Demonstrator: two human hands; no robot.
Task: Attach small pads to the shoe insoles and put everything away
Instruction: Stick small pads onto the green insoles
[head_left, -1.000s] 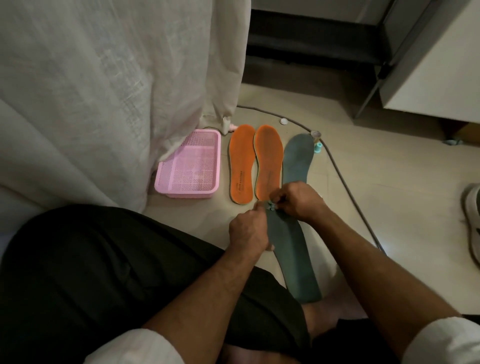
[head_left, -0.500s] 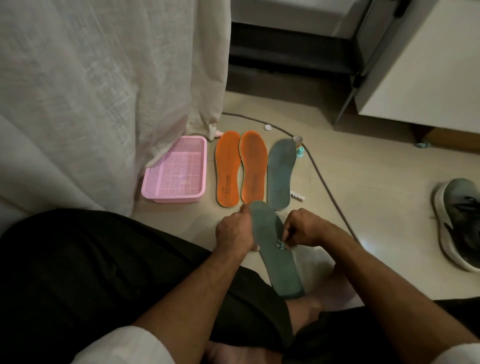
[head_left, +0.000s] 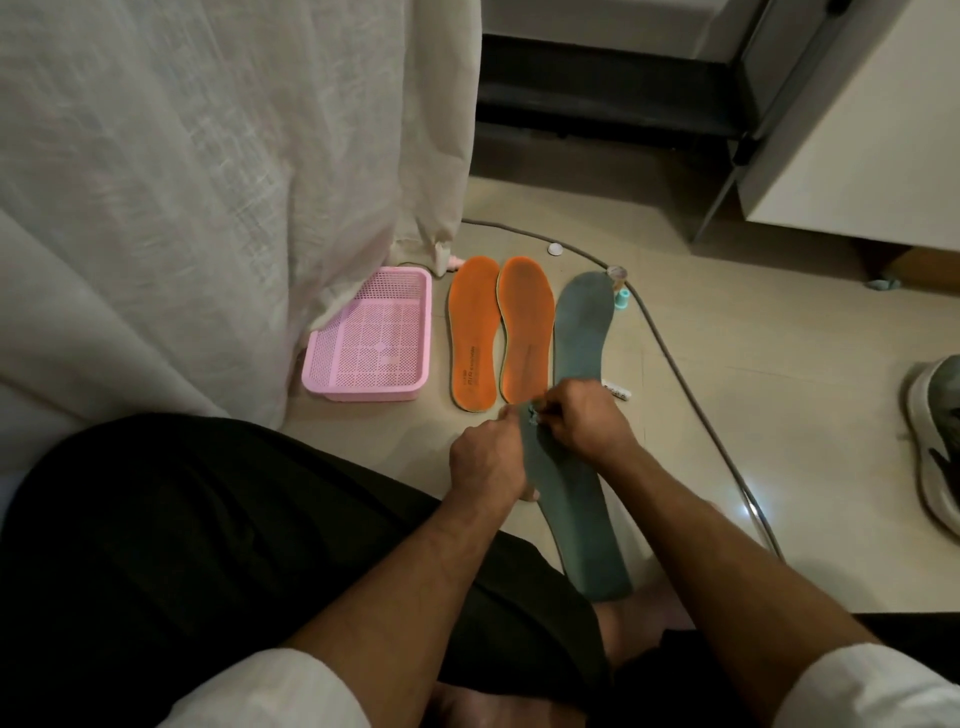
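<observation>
Pale tiled floor (head_left: 675, 332), seated person looking down. Left to right: pink perforated plastic basket (head_left: 370, 340), two orange foam insoles (head_left: 496, 332) side by side, grey-green insole flat on floor (head_left: 581, 325). Second grey-green insole (head_left: 574, 512) is held up; long axis runs from the hands back toward the lap, tilted rightward. Left hand (head_left: 485, 460) grips its left edge. Right hand (head_left: 579, 418) pinches a small pale pad (head_left: 533, 414) at the far end. Both hands meet there; the right looks better placed to press.
</observation>
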